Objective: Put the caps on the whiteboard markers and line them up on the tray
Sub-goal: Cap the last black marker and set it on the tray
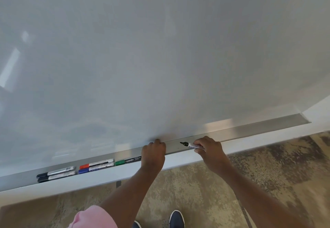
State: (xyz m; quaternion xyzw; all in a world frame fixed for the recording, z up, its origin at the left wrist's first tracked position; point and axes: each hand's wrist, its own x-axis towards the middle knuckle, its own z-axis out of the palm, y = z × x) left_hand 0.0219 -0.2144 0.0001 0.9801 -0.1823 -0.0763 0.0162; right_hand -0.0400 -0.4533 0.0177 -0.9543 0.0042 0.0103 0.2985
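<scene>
A long metal tray (250, 131) runs under the whiteboard (160, 49). My right hand (209, 149) grips an uncapped black marker (189, 145), its bare tip pointing left just above the tray. My left hand (154, 153) is curled shut at the tray, beside the green marker (127, 161); what it holds, if anything, is hidden. Further left lie capped markers: a red one (96, 163) and a blue one (95, 168) side by side, then two black ones (55, 171) (56, 177) side by side.
The tray has a white front lip (178, 158). Below it is mottled brown carpet (196, 188). My dark shoes (176, 218) and a pink garment (92, 218) show at the bottom edge.
</scene>
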